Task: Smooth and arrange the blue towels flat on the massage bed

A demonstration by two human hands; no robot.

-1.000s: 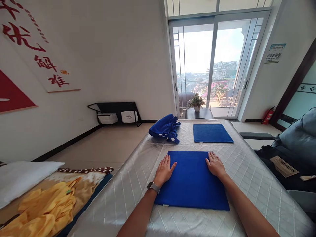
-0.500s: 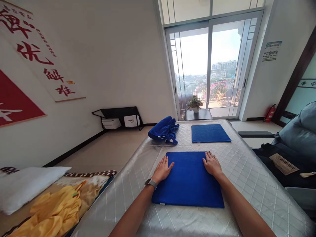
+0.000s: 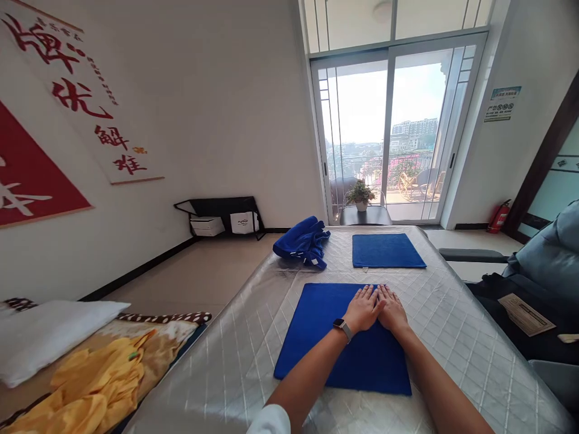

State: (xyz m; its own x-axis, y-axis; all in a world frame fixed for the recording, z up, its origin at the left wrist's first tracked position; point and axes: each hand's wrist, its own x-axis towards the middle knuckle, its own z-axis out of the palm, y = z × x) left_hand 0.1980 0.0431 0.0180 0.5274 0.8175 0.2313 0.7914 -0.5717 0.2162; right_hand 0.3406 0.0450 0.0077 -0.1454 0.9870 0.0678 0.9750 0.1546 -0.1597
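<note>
A blue towel (image 3: 312, 325) lies flat on the silver quilted table cover (image 3: 226, 349) in front of me. My left hand (image 3: 363, 308) rests palm down on the towel's upper right part, fingers stretched out, with a watch on the wrist. Right beside it, my right hand (image 3: 392, 308) lies flat at the towel's far right corner, its thumb side against my left hand. Beyond them, a second blue towel (image 3: 388, 250) is spread flat. A crumpled heap of blue towels (image 3: 302, 242) sits at the table's far left.
Left of the table are a yellow cloth (image 3: 99, 374) and a white pillow (image 3: 58, 337). A potted plant (image 3: 360, 194) stands on a chair behind the table. At the right are a grey armchair (image 3: 549, 247) and a cardboard piece (image 3: 526, 314).
My left hand has slid right across the towel, from its left edge to beside my right hand. My right hand stays near the far right corner. The view has tilted slightly.
</note>
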